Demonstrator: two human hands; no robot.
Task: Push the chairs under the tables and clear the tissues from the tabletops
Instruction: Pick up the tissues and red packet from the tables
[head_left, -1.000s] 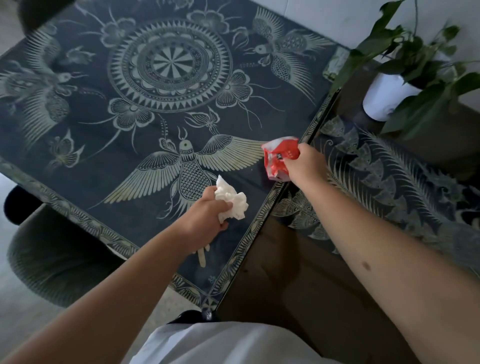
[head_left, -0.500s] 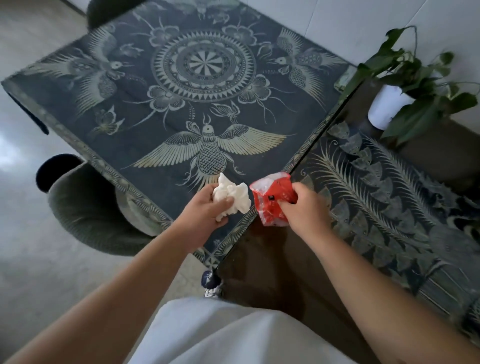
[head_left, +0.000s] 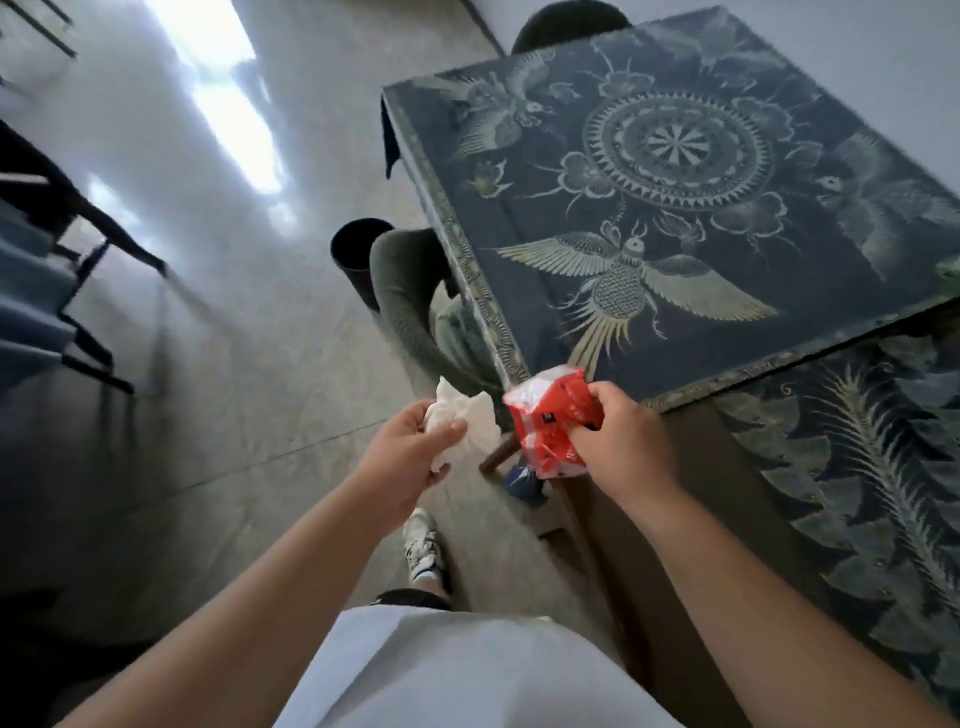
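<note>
Clearing step in hand. My left hand (head_left: 415, 449) grips a crumpled white paper tissue (head_left: 470, 415), fingers curled round it, thumb pressed across the front. My right hand (head_left: 618, 441) grips a red and white plastic tissue packet (head_left: 548, 418), fingers wrapped round its near end. Both held off the counter, over the pale floor, just beside the near corner of the dark blue counter with the gold bird and medallion pattern (head_left: 675, 208).

No tissue visible on that countertop from here; its far right edge is cut off, so I cannot vouch for all of it. The second counter, dark with a fern pattern (head_left: 857, 467), shows only in part.

Olive green upholstered chair (head_left: 410, 301) sits tucked partly under the patterned counter's left edge. Round black bin (head_left: 358, 254) stands on the floor touching or just behind that chair.

Judgement: next is disposal. The bin looks the likely target, calling for a step forward and left, then letting go over its mouth. The chair may need a further push in.
</note>
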